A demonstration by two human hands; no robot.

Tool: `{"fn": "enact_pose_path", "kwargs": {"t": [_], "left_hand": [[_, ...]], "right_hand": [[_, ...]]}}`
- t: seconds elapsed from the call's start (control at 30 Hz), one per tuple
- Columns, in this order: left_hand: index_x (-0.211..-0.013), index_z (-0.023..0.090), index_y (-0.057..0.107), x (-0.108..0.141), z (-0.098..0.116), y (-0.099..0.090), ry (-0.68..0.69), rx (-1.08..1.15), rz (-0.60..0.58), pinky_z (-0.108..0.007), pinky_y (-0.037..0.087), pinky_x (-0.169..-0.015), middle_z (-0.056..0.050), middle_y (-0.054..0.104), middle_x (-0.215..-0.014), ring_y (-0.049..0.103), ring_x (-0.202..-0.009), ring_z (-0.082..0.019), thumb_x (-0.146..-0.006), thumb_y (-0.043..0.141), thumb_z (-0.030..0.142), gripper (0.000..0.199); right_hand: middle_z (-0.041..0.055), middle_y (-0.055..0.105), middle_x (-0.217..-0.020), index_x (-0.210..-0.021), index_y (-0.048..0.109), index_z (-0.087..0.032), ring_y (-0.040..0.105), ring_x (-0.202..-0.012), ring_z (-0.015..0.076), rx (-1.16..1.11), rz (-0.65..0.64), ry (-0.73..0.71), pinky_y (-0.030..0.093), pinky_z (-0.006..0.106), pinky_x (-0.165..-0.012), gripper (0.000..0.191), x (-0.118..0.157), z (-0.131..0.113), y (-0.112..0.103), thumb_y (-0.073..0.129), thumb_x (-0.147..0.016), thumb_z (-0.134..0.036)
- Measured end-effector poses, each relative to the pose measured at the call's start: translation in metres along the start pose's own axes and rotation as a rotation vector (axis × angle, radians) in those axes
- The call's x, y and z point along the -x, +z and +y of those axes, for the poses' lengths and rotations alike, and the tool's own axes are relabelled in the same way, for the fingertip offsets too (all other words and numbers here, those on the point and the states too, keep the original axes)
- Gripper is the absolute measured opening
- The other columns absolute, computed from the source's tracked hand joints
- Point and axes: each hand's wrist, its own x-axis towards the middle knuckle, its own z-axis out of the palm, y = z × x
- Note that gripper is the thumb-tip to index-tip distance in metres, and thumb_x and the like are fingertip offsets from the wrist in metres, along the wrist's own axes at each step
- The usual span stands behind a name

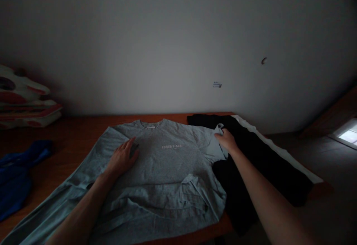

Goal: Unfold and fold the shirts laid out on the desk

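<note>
A grey T-shirt (156, 163) with "ESSENTIALS" printed on its chest lies spread on the wooden table, collar toward the wall. Its lower part is rumpled, with a bunched fold near the hem. On the left of the chest rests my left hand (122, 157), flat with fingers stretched out. My right hand (226, 140) grips the end of the short sleeve on the right side, fingers closed on the cloth. More grey cloth runs down the left toward the near edge; whether it belongs to the same garment I cannot tell.
Black cloth (264, 159) and white cloth (290, 159) lie at the right, hanging past the wooden table's (75, 133) edge. Blue cloth (16, 178) lies at far left, below a white-and-red object (28, 103). A pale wall (156, 51) stands behind.
</note>
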Motion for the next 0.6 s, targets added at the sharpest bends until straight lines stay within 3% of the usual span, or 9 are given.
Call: {"fn": "enact_pose_path", "kwargs": {"t": [0.1,0.13,0.2,0.27,0.33,0.4,0.6], "left_hand": [[-0.151,0.01,0.038,0.0,0.0,0.0,0.001,0.006,0.001,-0.049,0.049,-0.107,-0.02,0.061,-0.14,0.061,-0.127,-0.033,-0.096,0.043,0.045,0.065],[-0.152,0.009,0.037,0.001,0.001,0.0,-0.001,0.007,0.002,-0.049,0.049,-0.107,-0.021,0.061,-0.141,0.061,-0.127,-0.033,-0.096,0.043,0.045,0.066],[-0.153,0.009,0.035,0.0,0.001,-0.001,-0.005,0.01,0.012,-0.049,0.048,-0.108,-0.021,0.06,-0.142,0.06,-0.129,-0.033,-0.096,0.043,0.045,0.067],[-0.153,0.011,0.035,0.0,0.001,-0.001,-0.008,0.016,0.022,-0.049,0.048,-0.108,-0.02,0.06,-0.142,0.06,-0.13,-0.033,-0.095,0.045,0.045,0.067],[-0.152,0.012,0.036,-0.001,0.001,0.0,-0.015,0.022,0.03,-0.05,0.048,-0.108,-0.02,0.06,-0.142,0.06,-0.129,-0.033,-0.095,0.046,0.045,0.067],[-0.151,0.012,0.038,-0.002,0.001,0.0,-0.022,0.026,0.038,-0.05,0.048,-0.107,-0.02,0.06,-0.141,0.06,-0.128,-0.034,-0.094,0.047,0.046,0.067],[-0.139,0.018,0.051,-0.009,0.018,-0.006,0.032,0.043,0.045,-0.049,0.047,-0.109,-0.015,0.062,-0.138,0.06,-0.126,-0.032,-0.093,0.047,0.044,0.053]], "right_hand": [[0.0091,0.076,-0.105,-0.129,0.064,-0.017,0.073,-0.095,0.0207,-0.12,-0.114,-0.086,0.054,0.03,-0.084,0.044,0.02,-0.043,0.002,0.064,-0.087,-0.029],[0.0065,0.076,-0.106,-0.133,0.062,-0.021,0.073,-0.093,0.0187,-0.197,-0.212,-0.148,0.055,0.028,-0.082,0.047,0.028,-0.057,0.0,0.066,-0.087,-0.032],[0.0069,0.075,-0.114,-0.134,0.062,-0.023,0.071,-0.1,0.0192,-0.43,-0.539,-0.31,0.057,0.031,-0.084,0.048,0.046,-0.075,-0.008,0.067,-0.088,-0.037],[0.0077,0.075,-0.115,-0.121,0.069,-0.023,0.07,-0.105,0.0209,-0.497,-0.691,-0.414,0.056,0.035,-0.088,0.037,0.062,-0.079,-0.016,0.067,-0.089,-0.04],[0.0081,0.075,-0.111,-0.108,0.072,-0.022,0.07,-0.104,0.0219,-0.379,-0.628,-0.476,0.055,0.037,-0.09,0.025,0.076,-0.068,-0.019,0.068,-0.088,-0.037],[0.0089,0.073,-0.111,-0.108,0.072,-0.021,0.069,-0.103,0.0223,-0.214,-0.502,-0.553,0.054,0.039,-0.094,0.023,0.091,-0.049,-0.015,0.068,-0.088,-0.031],[0.0108,0.064,-0.13,-0.129,0.062,-0.024,0.062,-0.121,0.0264,0.071,-0.267,-0.748,0.052,0.043,-0.101,0.047,0.142,-0.003,0.023,0.061,-0.083,-0.012]]}}
